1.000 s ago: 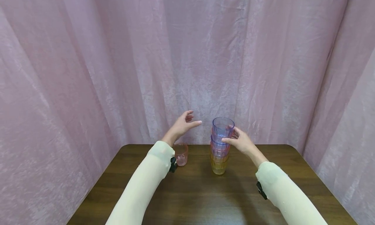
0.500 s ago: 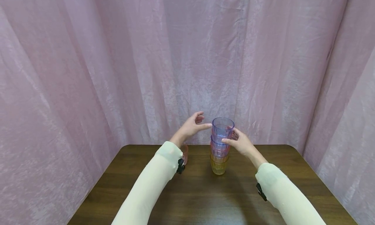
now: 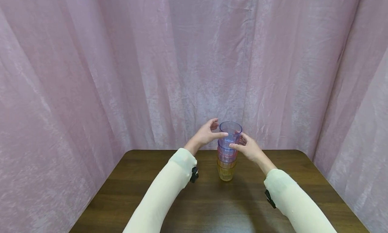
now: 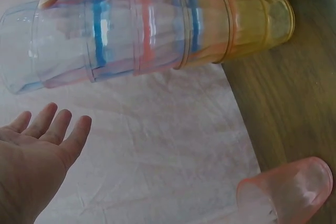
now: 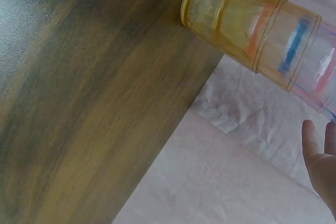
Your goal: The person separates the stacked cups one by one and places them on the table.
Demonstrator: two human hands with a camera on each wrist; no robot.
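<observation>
Cups (image 3: 226,155) just beside left hand (image 3: 206,134)

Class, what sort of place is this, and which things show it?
Perhaps a screened-off recording corner: pink curtains hang behind and to both sides of a brown wood-look table, on which a stack of coloured cups stands.

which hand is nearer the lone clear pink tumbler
The left hand, higher than the pink tumbler, on its side of the multicoloured clear tumbler stack; the right hand grips the opposite side.
</observation>
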